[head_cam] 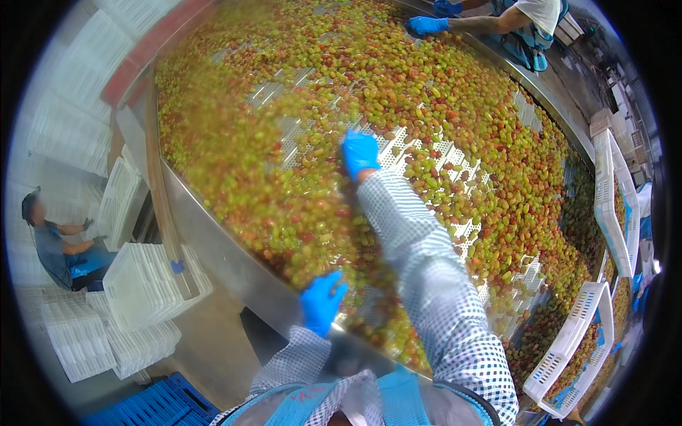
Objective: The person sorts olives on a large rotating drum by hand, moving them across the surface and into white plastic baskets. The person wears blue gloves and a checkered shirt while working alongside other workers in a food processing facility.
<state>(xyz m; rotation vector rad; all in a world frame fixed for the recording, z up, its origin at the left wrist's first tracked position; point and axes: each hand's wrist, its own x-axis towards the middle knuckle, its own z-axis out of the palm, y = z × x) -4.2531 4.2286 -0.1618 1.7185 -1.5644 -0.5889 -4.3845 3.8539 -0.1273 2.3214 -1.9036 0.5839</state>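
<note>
Loose green and red grapes [319,213] cover a perforated metal sorting table [397,144] in front of me. My right hand [361,152], in a blue glove, reaches out over the middle of the table among the grapes. Its fingers are curled down and partly hidden, so I cannot tell whether it holds anything. My left hand [322,303], gloved in blue too, is at the table's near metal rim [250,271]. Its fingers are spread apart beside the grapes, and no object shows in them.
Across the table, a co-worker's gloved hand [428,25] touches the far edge. White plastic crates [565,341] holding grapes stand at the right. On the left, another person [69,250] handles crates near stacked white crates [144,287]. Blue crates [154,404] lie below.
</note>
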